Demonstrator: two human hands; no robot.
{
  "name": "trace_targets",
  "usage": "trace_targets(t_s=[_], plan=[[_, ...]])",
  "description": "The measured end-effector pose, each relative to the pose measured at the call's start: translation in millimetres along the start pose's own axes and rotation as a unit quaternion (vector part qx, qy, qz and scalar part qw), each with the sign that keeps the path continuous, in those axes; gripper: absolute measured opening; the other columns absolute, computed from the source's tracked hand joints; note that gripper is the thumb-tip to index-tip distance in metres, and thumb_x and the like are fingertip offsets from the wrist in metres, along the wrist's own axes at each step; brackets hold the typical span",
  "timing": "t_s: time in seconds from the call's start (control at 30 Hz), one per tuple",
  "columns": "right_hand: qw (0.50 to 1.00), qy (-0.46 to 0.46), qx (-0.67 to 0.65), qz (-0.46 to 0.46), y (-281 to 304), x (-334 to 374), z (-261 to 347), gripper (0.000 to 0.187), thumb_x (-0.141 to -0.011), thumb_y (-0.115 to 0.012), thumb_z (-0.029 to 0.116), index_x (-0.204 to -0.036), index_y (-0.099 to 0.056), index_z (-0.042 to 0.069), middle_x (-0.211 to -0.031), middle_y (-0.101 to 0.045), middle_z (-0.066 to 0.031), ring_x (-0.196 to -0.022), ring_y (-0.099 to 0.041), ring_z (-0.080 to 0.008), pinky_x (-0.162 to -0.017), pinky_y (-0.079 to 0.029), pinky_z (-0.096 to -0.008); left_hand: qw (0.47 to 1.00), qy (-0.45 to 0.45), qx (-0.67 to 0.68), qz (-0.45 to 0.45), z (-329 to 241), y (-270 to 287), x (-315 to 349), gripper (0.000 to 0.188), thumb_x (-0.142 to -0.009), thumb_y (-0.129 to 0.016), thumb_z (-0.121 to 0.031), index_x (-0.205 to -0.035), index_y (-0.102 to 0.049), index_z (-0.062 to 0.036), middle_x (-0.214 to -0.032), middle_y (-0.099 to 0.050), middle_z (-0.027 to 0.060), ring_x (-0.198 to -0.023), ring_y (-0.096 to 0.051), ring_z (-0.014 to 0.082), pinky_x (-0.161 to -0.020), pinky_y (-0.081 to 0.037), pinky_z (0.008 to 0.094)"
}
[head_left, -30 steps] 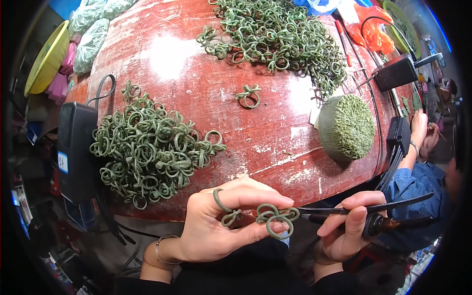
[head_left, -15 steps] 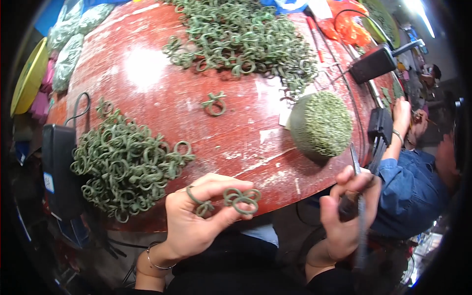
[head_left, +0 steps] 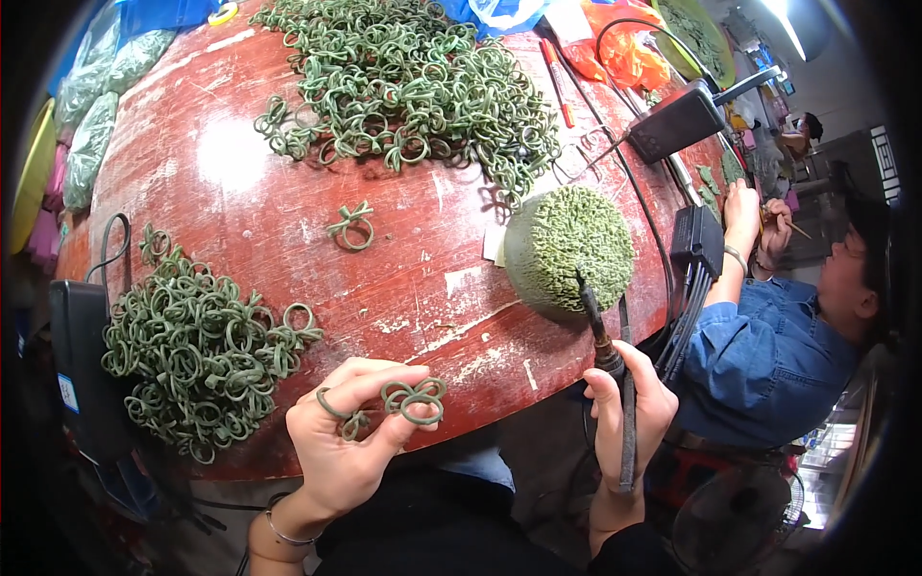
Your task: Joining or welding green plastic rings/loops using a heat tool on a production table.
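My left hand pinches a green wax ring with several loops between thumb and forefinger. A second green ring sits in the same hand, its band by the forefinger. My right hand is closed around a dark pen-like hot tool with a thin black tip. It also grips a long flat grey strip that runs down past the palm. The tool's tip lies over the rough, light-green top of a round block; whether it touches cannot be made out.
Large ring pile at the back, smaller pile at left, and one lone ring between, on the red table. Black boxes with cables stand at both sides. A co-worker in blue sits at right.
My right hand has turned and lifted, bringing the pen-like tool's tip over the block's rough top. The left hand keeps its hold on the rings. The whole view has shifted somewhat.
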State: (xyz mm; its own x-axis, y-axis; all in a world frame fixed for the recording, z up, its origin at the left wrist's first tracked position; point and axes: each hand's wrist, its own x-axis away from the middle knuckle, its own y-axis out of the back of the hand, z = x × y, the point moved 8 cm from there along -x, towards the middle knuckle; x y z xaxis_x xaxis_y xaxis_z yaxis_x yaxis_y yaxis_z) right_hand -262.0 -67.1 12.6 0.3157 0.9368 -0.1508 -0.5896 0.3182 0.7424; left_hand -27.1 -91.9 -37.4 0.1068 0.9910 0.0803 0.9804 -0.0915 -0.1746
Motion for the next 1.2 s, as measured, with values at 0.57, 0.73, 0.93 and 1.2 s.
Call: trace_targets(t_s=[0.57, 0.73, 0.93, 1.2], plan=[[0.969, 0.215, -0.06, 0.11, -45, 34, 30, 0.043, -0.073, -0.063, 0.04, -0.081, -0.055, -0.001, -0.055, -0.05, -0.0056, -0.043, -0.049, -0.0187, -0.04, -0.039, -0.0261, 0.999, -0.017, -0.028, 0.023, -1, 2, 1, 0.021, -0.075, -0.059, 0.005, -0.095, -0.057, 0.0067, -0.093, -0.054, 0.0143, -0.074, -0.061, 0.0182, -0.063, -0.053, 0.0255], [0.962, 0.215, -0.098, 0.138, -59, 35, 27, 0.043, -0.075, -0.06, 0.04, -0.08, -0.054, -0.002, -0.054, -0.05, -0.0054, -0.043, -0.051, -0.0186, -0.04, -0.04, -0.0254, 1.0, 0.003, 0.017, -0.003, -1, 6, 1, 0.026, -0.073, -0.06, 0.007, -0.099, -0.059, 0.0013, -0.093, -0.058, 0.0102, -0.079, -0.059, 0.0127, -0.068, -0.051, 0.0221], [0.957, 0.229, -0.079, 0.156, -61, 31, 35, 0.043, -0.074, -0.061, 0.042, -0.077, -0.055, -0.001, -0.055, -0.05, -0.0047, -0.042, -0.05, -0.0181, -0.039, -0.039, -0.0248, 1.0, -0.007, 0.02, -0.001, -2, 6, 1, 0.026, -0.075, -0.058, 0.007, -0.1, -0.058, 0.0031, -0.093, -0.057, 0.0112, -0.079, -0.06, 0.0135, -0.068, -0.052, 0.0226], [0.957, 0.241, -0.044, 0.158, -60, 31, 39, 0.042, -0.073, -0.063, 0.04, -0.076, -0.055, -0.001, -0.054, -0.051, -0.0042, -0.042, -0.05, -0.0172, -0.039, -0.039, -0.0244, 1.0, -0.022, -0.007, 0.006, -5, 7, 0, 0.025, -0.074, -0.059, 0.006, -0.099, -0.058, 0.0033, -0.093, -0.058, 0.0115, -0.08, -0.059, 0.014, -0.069, -0.05, 0.0232]])
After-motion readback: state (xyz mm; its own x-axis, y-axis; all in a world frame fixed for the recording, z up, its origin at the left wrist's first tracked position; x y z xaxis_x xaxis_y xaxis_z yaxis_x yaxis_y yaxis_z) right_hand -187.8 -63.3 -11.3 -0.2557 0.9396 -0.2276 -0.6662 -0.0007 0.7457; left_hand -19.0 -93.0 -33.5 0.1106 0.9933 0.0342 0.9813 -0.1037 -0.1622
